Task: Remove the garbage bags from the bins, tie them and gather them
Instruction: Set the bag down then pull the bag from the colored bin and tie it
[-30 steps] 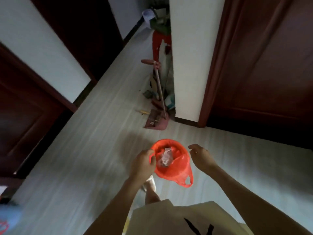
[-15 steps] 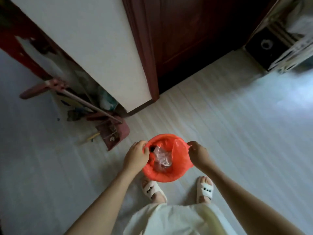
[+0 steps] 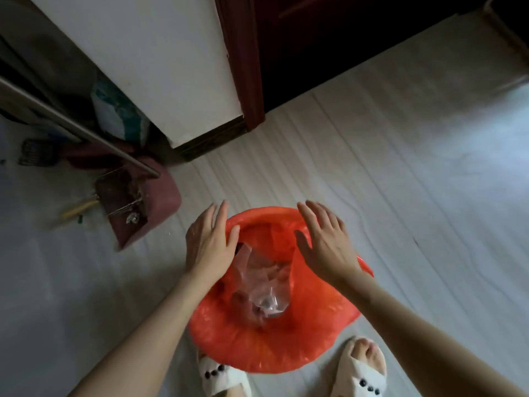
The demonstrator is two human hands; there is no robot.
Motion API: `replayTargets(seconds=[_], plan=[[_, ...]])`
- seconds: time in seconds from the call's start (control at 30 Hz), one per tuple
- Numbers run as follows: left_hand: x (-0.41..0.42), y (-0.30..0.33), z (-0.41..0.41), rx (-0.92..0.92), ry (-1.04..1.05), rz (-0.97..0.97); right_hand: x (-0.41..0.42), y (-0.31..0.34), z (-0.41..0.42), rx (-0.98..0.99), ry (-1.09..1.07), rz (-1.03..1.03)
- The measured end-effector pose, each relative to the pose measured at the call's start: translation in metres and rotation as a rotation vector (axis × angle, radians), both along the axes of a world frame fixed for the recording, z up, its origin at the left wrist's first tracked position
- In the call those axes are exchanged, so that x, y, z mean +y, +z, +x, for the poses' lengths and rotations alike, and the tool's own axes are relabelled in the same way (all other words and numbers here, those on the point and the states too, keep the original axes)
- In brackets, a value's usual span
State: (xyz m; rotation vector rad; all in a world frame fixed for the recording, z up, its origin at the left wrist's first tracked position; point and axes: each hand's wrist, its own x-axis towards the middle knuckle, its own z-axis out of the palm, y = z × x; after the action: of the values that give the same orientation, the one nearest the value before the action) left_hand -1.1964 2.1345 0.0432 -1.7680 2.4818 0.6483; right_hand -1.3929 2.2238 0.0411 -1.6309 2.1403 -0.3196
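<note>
Over the red garbage bag (image 3: 266, 339), both hands, left (image 3: 210, 243) and right (image 3: 325, 242), fingers straight.

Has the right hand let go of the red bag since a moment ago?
Yes. The right hand now hovers open over the red bag, fingers straight, no longer pinching its rim; the left hand opened too.

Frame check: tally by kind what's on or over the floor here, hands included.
Red garbage bag: 1
Clear plastic scrap inside it: 1
Hands, left hand and right hand: 2
White slippers: 2
Maroon dustpan: 1
Total: 7
</note>
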Motion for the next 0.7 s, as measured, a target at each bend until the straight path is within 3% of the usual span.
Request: replayTargets(seconds=[0.13,0.23,0.4,0.53,0.7], plan=[[-0.016,-0.036,-0.018,0.005,-0.113,-0.004,-0.032,-0.038,-0.009,0.023,0.117,0.027],[-0.013,-0.049,-0.022,0.07,-0.095,-0.169,-0.039,-0.053,-0.011,0.058,0.157,0.047],[-0.007,-0.051,-0.023,0.279,-0.119,-0.332,-0.037,-0.054,-0.01,0.075,0.132,-0.177],[0.004,-0.037,-0.026,0.206,-0.132,-0.347,-0.027,-0.043,-0.008,0.077,0.138,-0.201],[0.031,-0.013,-0.009,-0.009,-0.266,-0.422,-0.002,-0.023,-0.009,0.074,0.318,-0.207]])
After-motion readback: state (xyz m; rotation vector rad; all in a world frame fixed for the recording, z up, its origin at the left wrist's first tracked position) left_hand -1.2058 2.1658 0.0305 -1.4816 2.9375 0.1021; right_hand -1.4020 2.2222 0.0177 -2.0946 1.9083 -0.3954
